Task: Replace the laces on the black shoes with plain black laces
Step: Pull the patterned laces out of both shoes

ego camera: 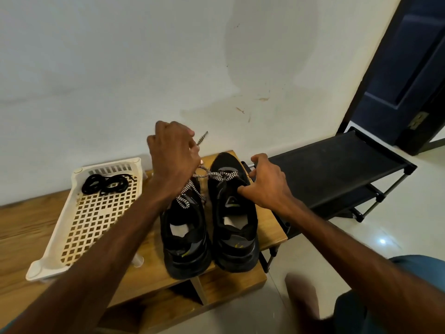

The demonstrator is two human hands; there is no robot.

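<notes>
Two black shoes stand side by side on a wooden bench, toes toward the wall: the left shoe (185,239) and the right shoe (234,227). A black-and-white checkered lace (216,175) runs from the right shoe's eyelets up into my left hand (172,153), which pinches it raised above the shoes; its tip sticks out past my fingers. My right hand (266,183) grips the right shoe's outer side near the tongue. More checkered lace lies across the left shoe. Coiled plain black laces (106,184) lie in a white tray.
The white perforated tray (96,225) sits on the wooden bench (24,227) left of the shoes. A black two-tier shoe rack (337,169) stands to the right against the wall. A dark door (409,75) is at the far right. Tiled floor lies below.
</notes>
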